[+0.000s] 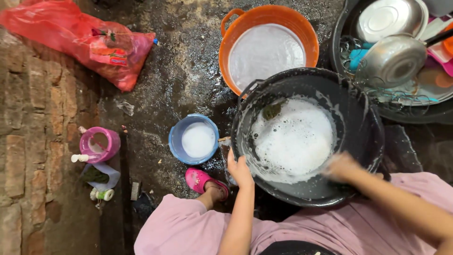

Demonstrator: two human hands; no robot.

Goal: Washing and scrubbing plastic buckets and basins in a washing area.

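The left hand (239,171) is extended forward from a bare forearm, its fingers (232,158) curled over and closed in a grip. The right hand (342,166) is reached in from the right on a bare forearm and is seen blurred, so its fingers cannot be told apart. Both arms are bent at the elbows and held low before the body.

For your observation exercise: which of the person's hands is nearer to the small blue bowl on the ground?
The left hand. It rests on the black basin's near rim, just right of the blue bowl. The right hand is inside the basin, farther away.
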